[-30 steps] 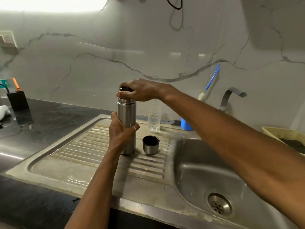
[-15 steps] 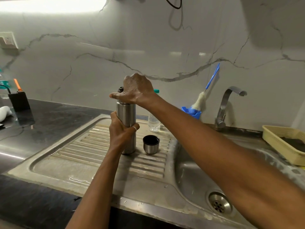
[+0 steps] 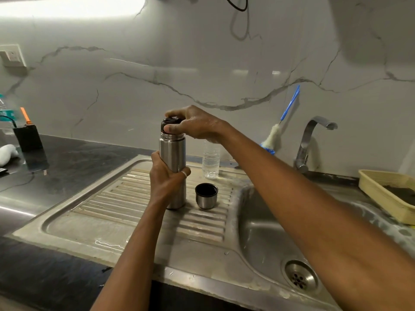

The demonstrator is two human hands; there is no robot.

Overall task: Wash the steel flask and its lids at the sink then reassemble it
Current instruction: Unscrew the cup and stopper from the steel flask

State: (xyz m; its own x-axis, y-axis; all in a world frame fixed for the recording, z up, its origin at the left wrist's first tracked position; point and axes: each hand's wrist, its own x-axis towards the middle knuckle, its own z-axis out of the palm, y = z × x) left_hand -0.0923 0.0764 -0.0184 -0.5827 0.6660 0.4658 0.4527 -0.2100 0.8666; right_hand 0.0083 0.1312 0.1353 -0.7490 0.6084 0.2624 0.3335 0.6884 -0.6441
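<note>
A steel flask (image 3: 173,158) stands upright on the sink's ribbed drainboard (image 3: 125,203). The left hand (image 3: 165,178) wraps around its middle. The right hand (image 3: 193,124) pinches the black inner lid (image 3: 168,122) on its mouth. The steel cup lid (image 3: 206,195) sits open-side up just beside the flask's base.

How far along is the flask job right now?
Washing looks done: the flask stands upright on the drainboard, out of the basin. In hand: the left hand holds the flask body while the right hand has its grip on the black inner lid at the mouth, apparently screwing it in. Left: the steel cup lid sits mouth-up beside the flask, not yet fitted.
</note>
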